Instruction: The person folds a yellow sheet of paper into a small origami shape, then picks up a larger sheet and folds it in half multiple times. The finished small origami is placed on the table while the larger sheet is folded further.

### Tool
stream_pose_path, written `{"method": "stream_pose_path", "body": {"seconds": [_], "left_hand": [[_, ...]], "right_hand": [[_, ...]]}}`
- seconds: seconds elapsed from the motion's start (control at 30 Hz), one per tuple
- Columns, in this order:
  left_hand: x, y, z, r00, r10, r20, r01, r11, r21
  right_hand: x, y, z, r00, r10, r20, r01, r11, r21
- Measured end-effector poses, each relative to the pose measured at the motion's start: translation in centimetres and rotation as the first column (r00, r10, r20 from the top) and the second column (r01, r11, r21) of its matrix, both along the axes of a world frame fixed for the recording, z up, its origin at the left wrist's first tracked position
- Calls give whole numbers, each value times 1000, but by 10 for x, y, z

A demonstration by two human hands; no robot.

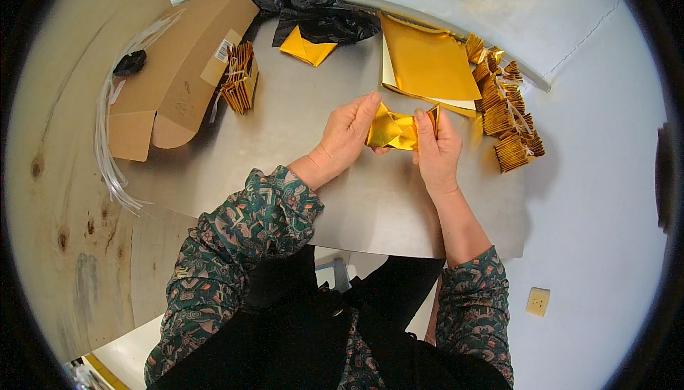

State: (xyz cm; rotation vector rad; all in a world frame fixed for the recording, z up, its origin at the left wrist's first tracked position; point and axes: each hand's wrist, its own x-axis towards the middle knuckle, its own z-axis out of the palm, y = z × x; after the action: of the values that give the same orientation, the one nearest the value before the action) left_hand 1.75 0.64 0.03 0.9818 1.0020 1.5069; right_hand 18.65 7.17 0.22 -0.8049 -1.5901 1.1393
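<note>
Between my two hands, above the middle of the metal table, is a piece of shiny gold foil paper [393, 130] with folds in it. My left hand [349, 130] grips its left end, thumb on top and fingers partly hidden beneath. The right end is pinched by my right hand [438, 149], its thumb pressed against the foil. Just beyond my hands lies a stack of flat gold sheets [431, 58] with pale undersides showing at the edges. One folded gold piece [308, 46] rests by itself farther left.
Bundles of folded gold pieces [507, 112] line the table's right edge. Another tied bundle [241, 80] stands beside a cardboard box [178, 69] at left. White plastic strips [107, 140] hang over the box. A black plastic bag [320, 16] lies at the back, near the wall.
</note>
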Motion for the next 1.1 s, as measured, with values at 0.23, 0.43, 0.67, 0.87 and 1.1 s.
{"method": "stream_pose_path", "body": {"seconds": [0.23, 0.43, 0.67, 0.87, 1.1], "left_hand": [[9, 1, 5, 903, 254, -347, -279, 960, -24], [2, 1, 10, 863, 231, -449, -274, 961, -33], [-2, 4, 3, 995, -62, -83, 44, 978, -204], [-1, 10, -11, 991, -119, 61, 121, 992, -22], [-7, 6, -14, 987, -148, -66, 140, 983, -118]], "right_hand": [[-2, -3, 1, 1000, -6, 20, 6, 1000, 20], [-3, -4, 1, 1000, 4, 14, -4, 1000, -22], [-1, -4, 1, 998, 41, 40, -40, 999, -6], [0, -5, 5, 995, 91, 38, -88, 994, -72], [0, -1, 2, 996, 70, 50, -60, 981, -185]]}}
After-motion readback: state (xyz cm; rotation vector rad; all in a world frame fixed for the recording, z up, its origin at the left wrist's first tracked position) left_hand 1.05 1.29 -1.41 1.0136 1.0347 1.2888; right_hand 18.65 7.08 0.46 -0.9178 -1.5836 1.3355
